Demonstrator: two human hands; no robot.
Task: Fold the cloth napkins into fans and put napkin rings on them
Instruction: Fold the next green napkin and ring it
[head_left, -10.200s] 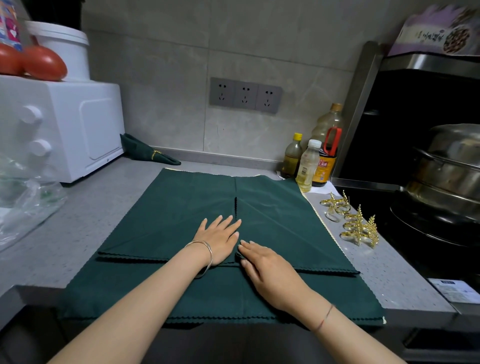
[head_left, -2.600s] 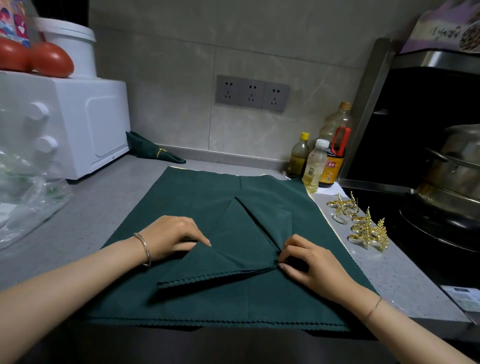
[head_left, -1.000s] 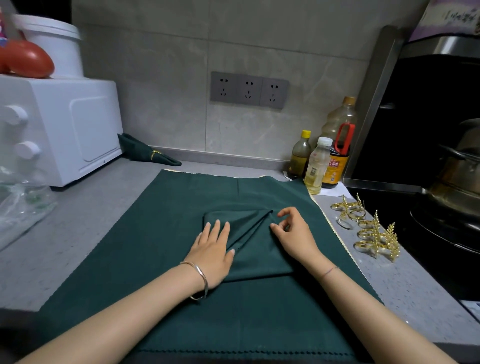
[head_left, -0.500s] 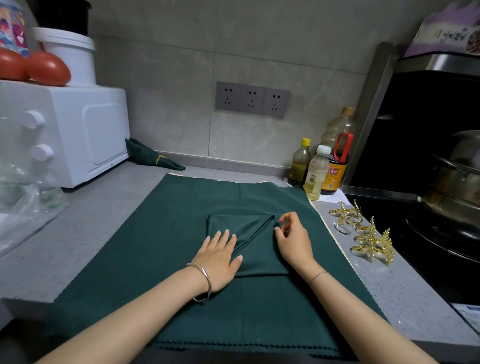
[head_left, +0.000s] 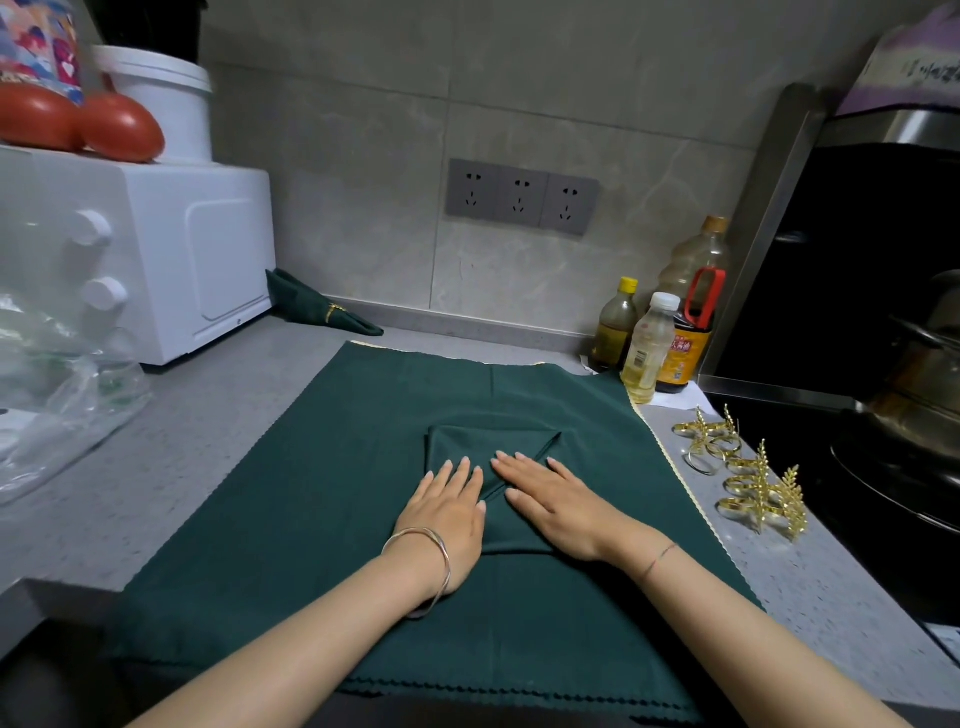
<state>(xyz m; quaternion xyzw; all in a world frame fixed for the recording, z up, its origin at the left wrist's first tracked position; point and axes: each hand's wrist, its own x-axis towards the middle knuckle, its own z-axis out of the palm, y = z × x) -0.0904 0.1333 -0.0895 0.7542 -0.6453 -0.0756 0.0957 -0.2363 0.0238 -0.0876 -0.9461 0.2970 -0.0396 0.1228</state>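
Both hands press flat on a folded green napkin.

The left hand (head_left: 447, 514) and right hand (head_left: 556, 501) lie palm down, fingers (head_left: 511, 462) stretched out and gripping nothing, on the folded napkin (head_left: 483, 441), which sits under the fingertips on a spread green cloth (head_left: 311, 467) on the bench (head_left: 171, 436). Gold napkin rings (head_left: 748, 478) lie well right of the fingers; a ringed napkin (head_left: 317, 309) lies far beyond them.

Folded napkin (head_left: 493, 441) on spread cloth (head_left: 311, 493), rings (head_left: 748, 483) right.
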